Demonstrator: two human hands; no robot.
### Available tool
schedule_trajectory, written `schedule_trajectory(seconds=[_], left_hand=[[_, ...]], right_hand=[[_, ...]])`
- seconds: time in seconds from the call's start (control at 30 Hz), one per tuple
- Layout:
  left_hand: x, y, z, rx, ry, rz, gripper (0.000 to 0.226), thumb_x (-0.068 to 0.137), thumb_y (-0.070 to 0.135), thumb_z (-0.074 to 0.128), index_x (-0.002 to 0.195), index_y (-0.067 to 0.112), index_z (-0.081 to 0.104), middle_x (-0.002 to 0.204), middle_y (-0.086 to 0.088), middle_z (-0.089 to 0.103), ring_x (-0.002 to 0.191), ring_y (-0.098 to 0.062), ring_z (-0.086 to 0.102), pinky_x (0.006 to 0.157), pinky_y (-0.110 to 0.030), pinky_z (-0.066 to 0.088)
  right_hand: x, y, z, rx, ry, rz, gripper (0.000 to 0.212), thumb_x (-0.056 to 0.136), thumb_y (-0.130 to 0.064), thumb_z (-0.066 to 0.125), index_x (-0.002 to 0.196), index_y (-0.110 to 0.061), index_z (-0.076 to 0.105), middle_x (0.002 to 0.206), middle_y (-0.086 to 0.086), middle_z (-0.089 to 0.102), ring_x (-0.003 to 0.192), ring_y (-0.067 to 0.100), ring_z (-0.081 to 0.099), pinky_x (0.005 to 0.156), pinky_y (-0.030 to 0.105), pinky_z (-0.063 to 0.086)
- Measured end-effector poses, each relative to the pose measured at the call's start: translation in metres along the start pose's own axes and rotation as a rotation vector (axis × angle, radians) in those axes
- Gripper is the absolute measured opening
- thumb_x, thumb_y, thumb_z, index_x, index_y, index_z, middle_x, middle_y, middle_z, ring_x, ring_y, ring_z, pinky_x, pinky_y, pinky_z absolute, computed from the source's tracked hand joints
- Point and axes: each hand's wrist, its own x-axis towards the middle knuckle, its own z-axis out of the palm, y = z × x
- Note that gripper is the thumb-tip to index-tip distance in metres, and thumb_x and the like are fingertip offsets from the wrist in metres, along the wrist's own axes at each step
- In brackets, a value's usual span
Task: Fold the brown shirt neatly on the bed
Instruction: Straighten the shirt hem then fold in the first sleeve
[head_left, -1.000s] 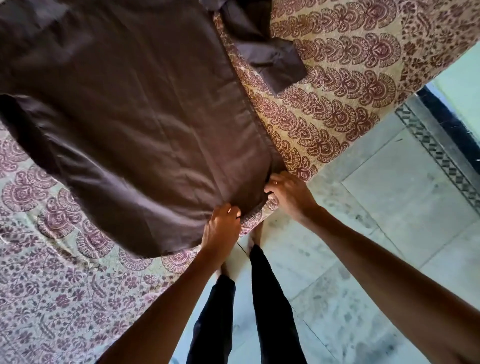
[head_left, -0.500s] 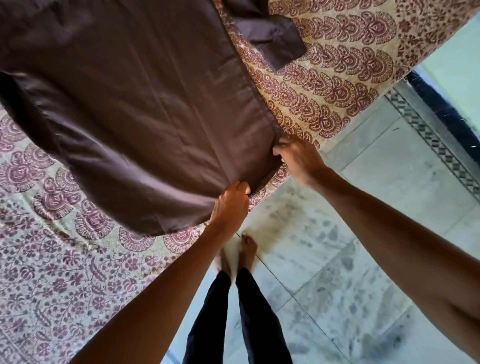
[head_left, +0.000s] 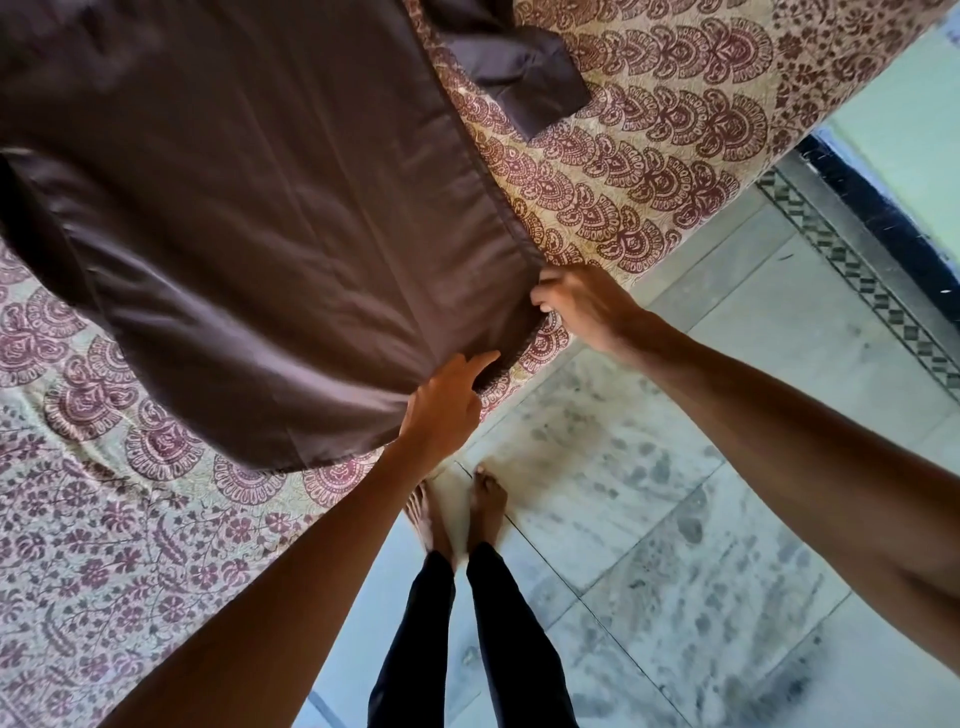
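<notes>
Shirt cropped by the frame, one hand smeared

The brown shirt (head_left: 260, 208) runs out past the edges at 12 and 9 o'clock, so its upper part is out of view, and its loose sleeve (head_left: 524, 67) at 1 o'clock is cut by the top edge. The right hand (head_left: 582, 306), at the hem's 3 o'clock corner, is motion-blurred, its curled fingers (head_left: 543, 301) indistinct. The left hand (head_left: 447, 405) holds the hem with its thumb hidden under the cloth.

I count one plain brown fabric shirt (head_left: 260, 234), one bed (head_left: 675, 156) covered in cream cloth printed with maroon paisley, two bare hands, a left hand (head_left: 447, 408) and a right hand (head_left: 584, 306), and two bare feet (head_left: 485, 506).
</notes>
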Motion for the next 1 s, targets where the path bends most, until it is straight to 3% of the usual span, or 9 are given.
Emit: schedule_trajectory(seconds=[0.1, 0.27, 0.4, 0.53, 0.67, 0.83, 0.93, 1.0], left_hand=[[0.003, -0.005, -0.003, -0.167, 0.02, -0.078, 0.063, 0.083, 0.01, 0.049, 0.139, 0.039, 0.043, 0.083, 0.004, 0.055, 0.075, -0.018, 0.059, 0.074, -0.034, 0.052], [-0.002, -0.006, -0.006, -0.217, 0.055, -0.035, 0.06, 0.081, 0.004, 0.052, 0.134, 0.033, 0.051, 0.083, 0.006, 0.053, 0.071, -0.015, 0.055, 0.068, -0.025, 0.044], [-0.003, -0.003, -0.005, -0.176, 0.057, -0.013, 0.056, 0.082, 0.006, 0.052, 0.131, 0.032, 0.054, 0.086, 0.009, 0.05, 0.073, -0.014, 0.055, 0.069, -0.028, 0.047], [-0.002, 0.001, -0.004, -0.106, 0.036, 0.001, 0.057, 0.081, 0.009, 0.049, 0.131, 0.035, 0.052, 0.093, 0.009, 0.054, 0.078, -0.013, 0.054, 0.072, -0.033, 0.051], [-0.001, 0.002, -0.004, -0.105, 0.023, 0.014, 0.059, 0.08, 0.007, 0.049, 0.131, 0.036, 0.052, 0.094, 0.007, 0.055, 0.078, -0.015, 0.056, 0.071, -0.033, 0.051], [0.0, -0.002, -0.005, -0.233, 0.093, 0.018, 0.054, 0.079, 0.01, 0.052, 0.129, 0.03, 0.056, 0.078, 0.013, 0.049, 0.061, -0.003, 0.048, 0.06, -0.025, 0.042], [-0.003, -0.006, -0.004, -0.281, 0.114, 0.033, 0.051, 0.08, 0.007, 0.055, 0.128, 0.025, 0.058, 0.078, 0.012, 0.051, 0.06, 0.001, 0.049, 0.058, -0.021, 0.039], [-0.004, -0.006, -0.005, -0.276, 0.102, 0.029, 0.051, 0.079, 0.011, 0.054, 0.128, 0.027, 0.057, 0.079, 0.01, 0.052, 0.06, -0.001, 0.048, 0.059, -0.022, 0.04]], right_hand=[[-0.002, 0.003, 0.002, -0.061, -0.011, -0.054, 0.021, 0.072, 0.003, 0.075, 0.09, -0.007, 0.074, 0.087, 0.007, 0.068, 0.062, 0.023, 0.065, 0.058, 0.035, 0.059], [-0.005, 0.008, 0.001, -0.104, 0.009, -0.174, 0.024, 0.07, 0.002, 0.076, 0.091, -0.009, 0.074, 0.089, 0.006, 0.07, 0.063, 0.021, 0.066, 0.054, 0.031, 0.056], [-0.009, 0.007, -0.001, -0.169, 0.029, -0.242, 0.029, 0.061, 0.004, 0.077, 0.087, -0.008, 0.073, 0.083, 0.006, 0.068, 0.067, 0.021, 0.065, 0.053, 0.03, 0.055], [-0.011, 0.01, 0.003, -0.083, 0.066, -0.191, 0.022, 0.065, 0.004, 0.078, 0.083, -0.008, 0.074, 0.08, 0.005, 0.069, 0.062, 0.018, 0.063, 0.055, 0.028, 0.055], [-0.008, 0.013, 0.005, -0.049, 0.041, -0.145, 0.009, 0.083, -0.011, 0.067, 0.084, -0.015, 0.075, 0.081, 0.001, 0.07, 0.069, 0.016, 0.062, 0.063, 0.029, 0.055], [0.001, 0.004, 0.001, -0.126, -0.025, -0.265, 0.02, 0.079, -0.032, 0.075, 0.092, -0.017, 0.072, 0.087, -0.001, 0.066, 0.09, 0.022, 0.058, 0.08, 0.036, 0.052], [0.002, -0.005, 0.001, -0.209, 0.008, -0.284, 0.009, 0.077, -0.017, 0.072, 0.086, -0.014, 0.072, 0.081, 0.001, 0.064, 0.088, 0.024, 0.057, 0.079, 0.037, 0.049], [0.002, -0.004, 0.001, -0.243, 0.023, -0.228, 0.018, 0.073, -0.007, 0.072, 0.091, -0.01, 0.072, 0.084, 0.005, 0.067, 0.089, 0.028, 0.06, 0.079, 0.039, 0.052]])
